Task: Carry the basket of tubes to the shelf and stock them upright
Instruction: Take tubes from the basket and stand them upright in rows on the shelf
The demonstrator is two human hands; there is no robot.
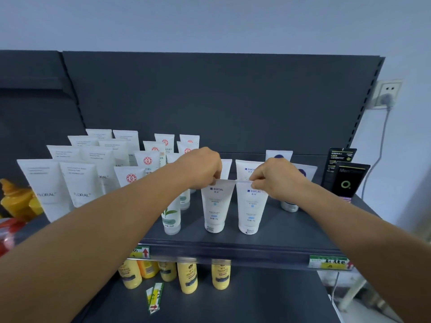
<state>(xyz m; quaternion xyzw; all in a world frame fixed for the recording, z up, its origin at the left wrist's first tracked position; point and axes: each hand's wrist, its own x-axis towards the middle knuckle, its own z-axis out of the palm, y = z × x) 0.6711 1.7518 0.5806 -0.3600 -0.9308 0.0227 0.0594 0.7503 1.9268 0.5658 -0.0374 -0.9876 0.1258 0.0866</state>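
Observation:
Two white tubes with blue print stand cap-down, side by side, near the front of the dark shelf (291, 234). My left hand (200, 167) pinches the top seam of the left white tube (215, 206). My right hand (277, 177) pinches the top seam of the right white tube (251, 208). Both tubes are upright and nearly touch at the top. More tubes of the same kind stand behind them, partly hidden by my hands. The basket is not in view.
Rows of white FLORAL tubes (80, 183) and red-logo tubes (147, 160) fill the shelf's left. A green-leaf tube (171, 217) stands by my left forearm. Black packs (347, 183) sit at the right end. Yellow bottles (187, 276) line the lower shelf.

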